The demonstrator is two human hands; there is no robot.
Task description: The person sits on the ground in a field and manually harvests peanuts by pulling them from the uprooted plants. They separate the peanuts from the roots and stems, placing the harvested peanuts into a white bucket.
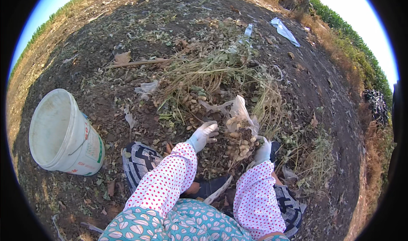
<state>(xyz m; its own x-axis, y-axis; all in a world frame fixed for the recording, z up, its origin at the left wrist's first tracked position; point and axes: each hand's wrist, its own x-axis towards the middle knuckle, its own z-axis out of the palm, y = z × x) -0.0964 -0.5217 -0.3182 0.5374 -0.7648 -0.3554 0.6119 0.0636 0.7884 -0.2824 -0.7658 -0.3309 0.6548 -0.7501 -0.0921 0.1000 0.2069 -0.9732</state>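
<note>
My left hand point(206, 136), in a whitish glove, hovers in front of me with its fingers loosely curled and apart; I see nothing in it. On the right, my gloved right hand point(263, 150) grips a peanut plant beside its cluster of pods point(244, 147); the fingertips are partly hidden. A torn piece of thin plastic film point(240, 108) clings above that cluster. Just beyond my left hand, more peanuts point(191, 100) lie among the roots of a heap of pulled peanut plants point(204, 72).
A white plastic bucket point(51, 129) bearing print stands tilted-looking at the left. Farther off lie a clear plastic bottle point(248, 30) and a pale blue cloth or bag point(284, 31). A stick point(138, 63) rests behind the heap. Dry leaves and film scraps point(147, 88) litter the soil.
</note>
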